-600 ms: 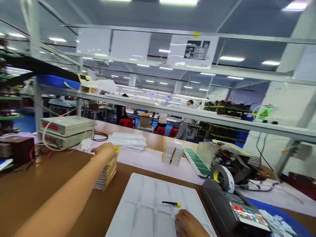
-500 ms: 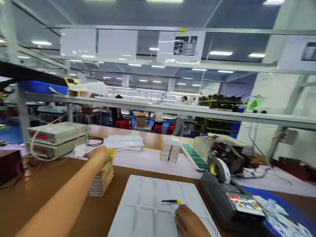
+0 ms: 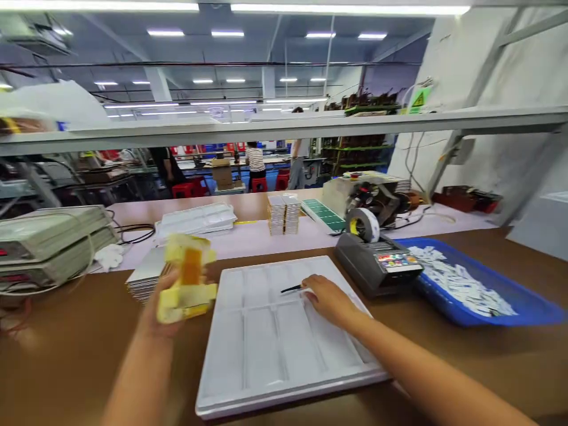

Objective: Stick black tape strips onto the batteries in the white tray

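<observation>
My left hand [image 3: 166, 296] is closed around a yellow-taped piece [image 3: 191, 278] with an orange-brown middle, blurred by motion. It is held up between a stack of flat silvery plates [image 3: 144, 275] and a white compartment tray [image 3: 261, 337]. My right hand [image 3: 326, 296] reaches over the tray's far part, its fingers closed on the end of a thin black pointed tool [image 3: 290, 289] that looks like tweezers. The tool's tip points left. Its yellow end is hidden in my fingers.
A tape dispenser [image 3: 377, 266] stands right of the tray, beside a blue bin [image 3: 523, 307] of small white pieces. Behind are stacked plates [image 3: 283, 214], white trays [image 3: 197, 220] and a green-panelled board [image 3: 323, 215]. Grey instruments [image 3: 53, 242] sit left. A shelf beam [image 3: 284, 131] crosses above.
My left hand has lifted the yellow-taped piece from the plate stack and brought it closer. My right hand has taken hold of the black tool on the tray. The view has tilted down.
</observation>
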`<action>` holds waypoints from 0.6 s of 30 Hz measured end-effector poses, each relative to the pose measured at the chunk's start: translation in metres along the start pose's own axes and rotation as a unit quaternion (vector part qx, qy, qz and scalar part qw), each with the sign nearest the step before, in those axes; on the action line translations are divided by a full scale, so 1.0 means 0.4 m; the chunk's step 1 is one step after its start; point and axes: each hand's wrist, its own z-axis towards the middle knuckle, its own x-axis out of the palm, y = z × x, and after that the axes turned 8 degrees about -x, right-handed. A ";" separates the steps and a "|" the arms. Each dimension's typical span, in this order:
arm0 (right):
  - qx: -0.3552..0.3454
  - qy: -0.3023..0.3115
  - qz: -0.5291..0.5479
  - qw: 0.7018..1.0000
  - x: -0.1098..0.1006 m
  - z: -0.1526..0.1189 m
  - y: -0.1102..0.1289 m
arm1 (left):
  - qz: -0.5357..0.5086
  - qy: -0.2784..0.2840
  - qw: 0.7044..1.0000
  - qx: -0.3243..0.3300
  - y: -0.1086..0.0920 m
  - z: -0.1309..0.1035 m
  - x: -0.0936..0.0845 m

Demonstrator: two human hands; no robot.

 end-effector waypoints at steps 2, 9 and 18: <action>-0.015 0.030 -0.023 0.999 0.009 0.035 -0.005 | -0.216 0.071 0.974 -0.019 0.039 -0.004 0.005; 0.006 0.090 -0.064 0.994 -0.009 0.125 -0.026 | -0.509 0.186 0.838 -0.066 0.139 0.053 0.083; 0.274 0.033 -0.168 0.946 -0.088 -0.089 -0.094 | -0.477 0.086 0.869 -0.100 0.108 0.041 0.048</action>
